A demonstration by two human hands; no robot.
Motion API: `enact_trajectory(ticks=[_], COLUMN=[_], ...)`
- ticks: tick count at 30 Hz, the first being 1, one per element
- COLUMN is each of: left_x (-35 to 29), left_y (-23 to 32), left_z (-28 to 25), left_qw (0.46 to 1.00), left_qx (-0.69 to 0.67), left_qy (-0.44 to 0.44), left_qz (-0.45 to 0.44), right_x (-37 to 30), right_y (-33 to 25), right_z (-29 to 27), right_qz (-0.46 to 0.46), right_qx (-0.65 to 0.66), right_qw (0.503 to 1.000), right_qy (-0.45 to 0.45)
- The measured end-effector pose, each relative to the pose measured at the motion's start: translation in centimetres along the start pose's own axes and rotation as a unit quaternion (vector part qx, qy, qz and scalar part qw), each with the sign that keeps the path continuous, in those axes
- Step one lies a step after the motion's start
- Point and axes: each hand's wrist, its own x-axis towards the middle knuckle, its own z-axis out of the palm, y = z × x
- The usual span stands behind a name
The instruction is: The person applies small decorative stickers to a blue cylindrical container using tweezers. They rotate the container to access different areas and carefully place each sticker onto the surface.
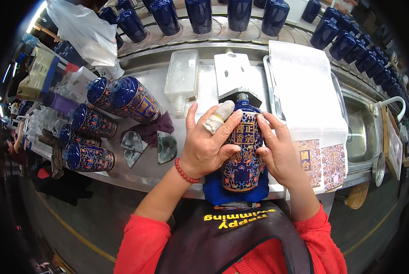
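Apron, dark with yellow lettering (200, 246), lower centre, worn over a red garment (138, 244). Blue pad (213, 191), beneath the base of the next item. Patterned bottle (243, 171), one, blue with floral and gold decoration, centre of frame, neck toward the upper edge. Left hand (206, 141): fingers and thumb pressed to the bottle's left side and front; one finger wrapped; red bead bracelet (184, 172) at the wrist. Right hand (277, 148): fingertips and thumb against its right side; bottle held between both. Printed labels (334, 166), on white paper, right of centre. Patterned bottles, several (92, 157), left. Purple cloth (162, 128), beside them. Clear glass bottle (181, 75), lying, upper centre. Sink (362, 123), right. Plain blue bottles (200, 16), in rows, upper edge and upper right.
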Motion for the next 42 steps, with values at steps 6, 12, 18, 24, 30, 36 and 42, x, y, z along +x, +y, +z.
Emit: enact_trajectory(ticks=[6, 12, 18, 24, 30, 36, 42], left_x=[0.6, 0.7, 0.4, 0.5, 0.6, 0.4, 0.6], left_y=[-0.2, -0.5, -0.8, -1.0, -1.3, -1.4, -1.1], left_z=[-0.2, -0.2, 0.1, -0.2, 0.0, -0.3, -0.5], left_qw=[1.0, 1.0, 0.999, 0.998, 0.997, 0.996, 0.997], left_qx=[0.003, -0.021, -0.007, 0.013, -0.003, 0.019, -0.002], left_qy=[-0.004, -0.017, -0.011, -0.025, -0.017, -0.054, -0.04], left_qz=[0.013, 0.012, 0.047, 0.059, 0.075, 0.068, 0.062], right_x=[0.0, 0.2, -0.3, -0.2, -0.7, -0.9, -0.6], right_y=[-0.1, 0.2, 0.5, 0.3, 0.6, 1.0, 0.0], right_z=[-0.1, -0.1, -0.9, -1.3, -1.4, -1.3, -2.2], right_qz=[-0.003, 0.006, 0.006, 0.005, 0.003, -0.005, -0.042], right_qx=[-0.005, 0.015, 0.043, 0.035, 0.082, 0.108, 0.034], right_qw=[1.0, 1.0, 0.997, 0.994, 0.989, 0.986, 0.992], right_qy=[-0.005, 0.013, -0.062, -0.1, -0.12, -0.124, -0.117])
